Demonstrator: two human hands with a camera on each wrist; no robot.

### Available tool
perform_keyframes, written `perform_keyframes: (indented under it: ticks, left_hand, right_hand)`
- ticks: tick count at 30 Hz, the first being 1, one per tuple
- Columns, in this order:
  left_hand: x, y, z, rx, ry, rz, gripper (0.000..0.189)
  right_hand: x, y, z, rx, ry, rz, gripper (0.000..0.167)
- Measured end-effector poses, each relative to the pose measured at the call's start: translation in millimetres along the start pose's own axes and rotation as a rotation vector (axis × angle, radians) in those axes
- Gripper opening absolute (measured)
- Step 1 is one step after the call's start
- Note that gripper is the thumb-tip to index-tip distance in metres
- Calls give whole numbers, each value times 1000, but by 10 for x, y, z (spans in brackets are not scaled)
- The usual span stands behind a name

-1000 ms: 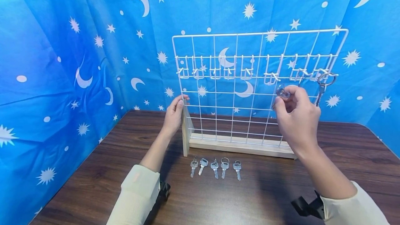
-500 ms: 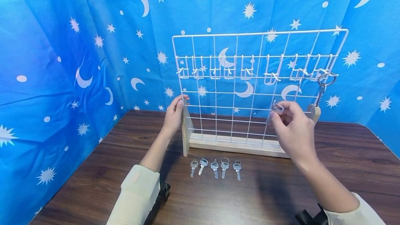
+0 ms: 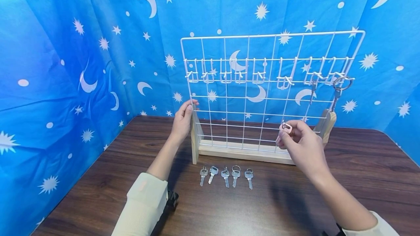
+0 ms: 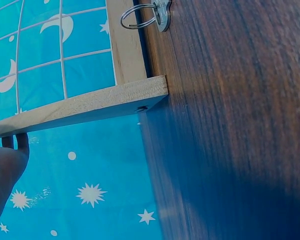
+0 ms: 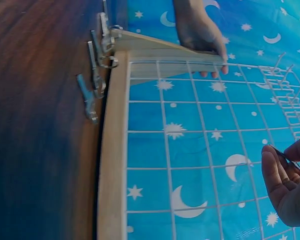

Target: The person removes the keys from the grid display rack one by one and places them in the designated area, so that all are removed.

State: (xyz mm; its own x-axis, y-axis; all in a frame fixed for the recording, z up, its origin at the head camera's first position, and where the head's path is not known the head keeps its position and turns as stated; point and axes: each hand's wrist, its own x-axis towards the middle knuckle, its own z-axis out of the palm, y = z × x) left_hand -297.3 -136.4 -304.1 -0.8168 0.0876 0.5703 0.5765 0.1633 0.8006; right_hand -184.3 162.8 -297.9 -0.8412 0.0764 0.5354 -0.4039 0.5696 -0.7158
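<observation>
My left hand (image 3: 181,121) grips the left wooden side post of a white wire grid rack (image 3: 248,37). In the left wrist view the fingers of that hand (image 4: 7,160) lie against the wooden piece. My right hand (image 3: 306,146) pinches a key (image 3: 286,128) with a small ring, in front of the grid's lower right. The right wrist view shows only a thin edge of this key between thumb and fingers. One key (image 3: 336,97) hangs by a large ring from the far right hook, and another key (image 3: 313,91) hangs from the hook beside it.
Several keys with rings (image 3: 225,177) lie in a row on the dark wooden table (image 3: 229,214), in front of the rack's wooden base (image 3: 242,150). White hooks (image 3: 241,73) line the upper grid. A blue cloth with moons and stars (image 3: 210,3) stands behind.
My right hand has moved down and slightly left from near the hooks, with the key in it. The hanging key beside the far right one has come into view. My left hand stays put.
</observation>
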Motion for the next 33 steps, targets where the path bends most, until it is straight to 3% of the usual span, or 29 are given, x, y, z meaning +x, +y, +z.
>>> perform_keyframes:
  ticks: [5, 9, 16, 29, 33]
  left_hand:
    - [55, -208, -12, -19, 6, 9, 33]
    - [54, -239, -11, 0, 13, 21, 34]
    - [48, -246, -10, 17, 11, 36, 36]
    - [54, -233, -23, -8, -12, 15, 36]
    - [7, -61, -14, 10, -16, -6, 33]
  right_hand:
    - [-31, 83, 46, 35, -65, 40, 15]
    - [-47, 138, 71, 74, -118, 73, 17]
    - [-62, 230, 119, 163, -204, 120, 20]
    - [-98, 393, 245, 222, -320, 191, 26]
    - [-112, 434, 275, 281, -359, 225, 29]
